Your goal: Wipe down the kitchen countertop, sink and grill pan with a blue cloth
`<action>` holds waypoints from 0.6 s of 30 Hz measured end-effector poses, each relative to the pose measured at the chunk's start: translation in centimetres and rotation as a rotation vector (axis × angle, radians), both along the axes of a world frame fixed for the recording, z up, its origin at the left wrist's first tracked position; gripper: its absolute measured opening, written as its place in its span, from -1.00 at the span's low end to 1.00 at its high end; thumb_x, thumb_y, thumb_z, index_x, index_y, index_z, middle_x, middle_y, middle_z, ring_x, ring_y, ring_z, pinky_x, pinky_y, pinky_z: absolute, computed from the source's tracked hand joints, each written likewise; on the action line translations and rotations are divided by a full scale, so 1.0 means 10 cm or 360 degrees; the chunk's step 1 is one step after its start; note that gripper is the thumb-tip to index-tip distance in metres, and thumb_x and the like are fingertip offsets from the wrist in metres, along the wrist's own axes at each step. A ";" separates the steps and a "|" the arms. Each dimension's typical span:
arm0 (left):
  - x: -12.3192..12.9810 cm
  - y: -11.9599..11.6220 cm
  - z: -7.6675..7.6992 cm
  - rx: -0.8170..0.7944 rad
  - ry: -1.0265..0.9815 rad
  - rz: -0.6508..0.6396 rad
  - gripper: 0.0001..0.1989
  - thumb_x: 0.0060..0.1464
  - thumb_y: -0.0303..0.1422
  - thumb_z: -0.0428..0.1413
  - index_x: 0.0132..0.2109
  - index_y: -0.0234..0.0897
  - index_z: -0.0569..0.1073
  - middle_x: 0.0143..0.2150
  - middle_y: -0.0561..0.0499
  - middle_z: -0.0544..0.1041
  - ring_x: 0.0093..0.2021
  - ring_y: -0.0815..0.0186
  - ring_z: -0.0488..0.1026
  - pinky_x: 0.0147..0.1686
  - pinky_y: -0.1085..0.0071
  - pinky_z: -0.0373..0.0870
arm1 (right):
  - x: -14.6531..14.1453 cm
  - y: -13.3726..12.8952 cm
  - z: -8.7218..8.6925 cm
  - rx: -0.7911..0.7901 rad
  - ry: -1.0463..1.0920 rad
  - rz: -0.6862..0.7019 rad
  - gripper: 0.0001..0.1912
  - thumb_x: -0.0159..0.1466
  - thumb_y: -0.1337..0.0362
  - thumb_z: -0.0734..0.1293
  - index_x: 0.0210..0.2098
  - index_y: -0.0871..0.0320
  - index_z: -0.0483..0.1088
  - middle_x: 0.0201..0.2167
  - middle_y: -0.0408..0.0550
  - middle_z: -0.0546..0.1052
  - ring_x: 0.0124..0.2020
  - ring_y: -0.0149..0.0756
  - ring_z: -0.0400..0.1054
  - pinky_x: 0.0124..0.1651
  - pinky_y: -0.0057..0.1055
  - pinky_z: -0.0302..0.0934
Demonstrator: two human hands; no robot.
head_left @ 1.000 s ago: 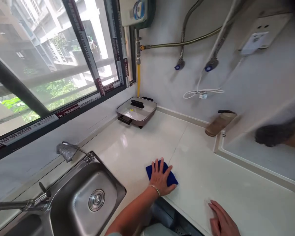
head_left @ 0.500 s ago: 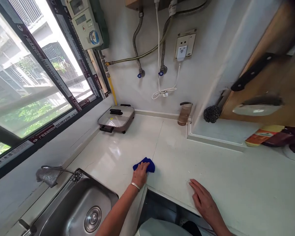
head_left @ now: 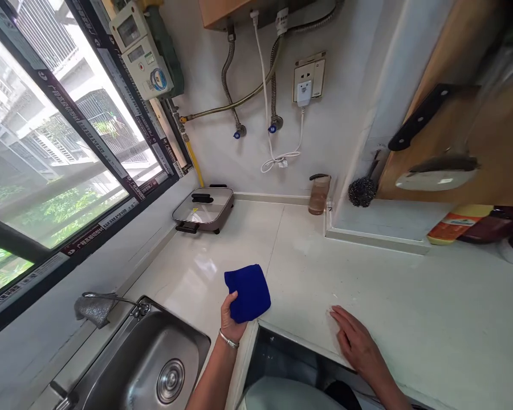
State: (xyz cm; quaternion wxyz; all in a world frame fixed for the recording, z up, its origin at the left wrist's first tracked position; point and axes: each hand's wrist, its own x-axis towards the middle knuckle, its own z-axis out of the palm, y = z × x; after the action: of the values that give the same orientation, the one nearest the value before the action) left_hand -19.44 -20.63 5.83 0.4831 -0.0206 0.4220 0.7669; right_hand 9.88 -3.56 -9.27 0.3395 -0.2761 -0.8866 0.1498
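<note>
A folded blue cloth (head_left: 248, 291) is in my left hand (head_left: 231, 320), its flat face turned up toward me. The thumb lies on top at the cloth's near left edge, while my other fingers are hidden underneath. A bracelet circles that wrist. To the right, my right hand (head_left: 359, 341) rests on the white countertop (head_left: 299, 273) near its front edge. Its fingers are stretched out and hold nothing. Small pale specks lie on the counter just beyond the fingertips.
A steel sink (head_left: 154, 347) is at the lower left, with a grey cloth (head_left: 94, 310) by its faucet. At the back stand a lidded electric pan (head_left: 205, 206) and a pinkish jug (head_left: 319, 195). A knife (head_left: 421, 117) and a steel scrubber (head_left: 362, 191) hang at right.
My left hand has turned over, lifting the blue cloth from the counter so its broad face shows. My right hand stays in nearly the same place. The view has shifted slightly.
</note>
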 end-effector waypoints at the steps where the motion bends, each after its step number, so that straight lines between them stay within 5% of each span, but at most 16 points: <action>1: 0.03 0.02 0.00 -0.0038 -0.0020 0.0013 -0.57 -0.03 -0.24 0.14 0.01 -0.25 0.52 -0.07 -0.05 0.66 0.06 0.08 0.53 0.30 0.00 0.26 | -0.01 -0.01 0.01 -0.0010 0.0000 -0.0003 -0.52 0.37 0.30 0.09 0.26 0.10 0.22 0.23 0.08 0.36 0.21 -0.14 0.29 0.20 -0.10 0.31; 10: 0.16 0.15 0.13 -0.0027 -0.0106 0.0043 -0.70 -0.02 -0.23 0.09 -0.17 -0.23 0.58 -0.16 -0.03 0.68 0.01 0.08 0.55 0.27 -0.01 0.31 | -0.01 -0.01 0.05 -0.0061 0.0018 -0.0015 -0.51 0.37 0.33 0.08 0.28 0.08 0.20 0.24 0.07 0.34 0.23 -0.14 0.27 0.21 -0.07 0.30; 15: -0.11 -0.24 0.27 -0.0171 -0.0006 0.0057 -0.66 0.02 -0.17 0.14 -0.07 -0.18 0.56 -0.11 -0.04 0.66 0.14 0.05 0.48 0.28 0.03 0.30 | 0.00 0.00 0.04 -0.0085 -0.0018 -0.0018 -0.51 0.36 0.34 0.08 0.26 0.11 0.22 0.24 0.08 0.34 0.23 -0.15 0.27 0.22 -0.08 0.28; 18: -0.35 -0.56 0.35 -0.0450 0.0438 0.0323 -0.56 0.05 -0.10 0.13 0.06 -0.12 0.50 -0.09 -0.06 0.65 0.09 0.07 0.51 0.18 0.08 0.40 | 0.00 0.01 0.03 -0.0084 -0.0008 -0.0013 -0.52 0.36 0.34 0.09 0.24 0.12 0.24 0.23 0.08 0.36 0.21 -0.14 0.29 0.22 -0.07 0.28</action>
State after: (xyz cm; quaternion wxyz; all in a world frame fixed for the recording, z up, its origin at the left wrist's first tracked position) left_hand -22.97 -26.24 9.29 0.3336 -0.0258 0.5831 0.7403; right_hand 9.89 -3.43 -8.99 0.3305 -0.2891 -0.8820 0.1709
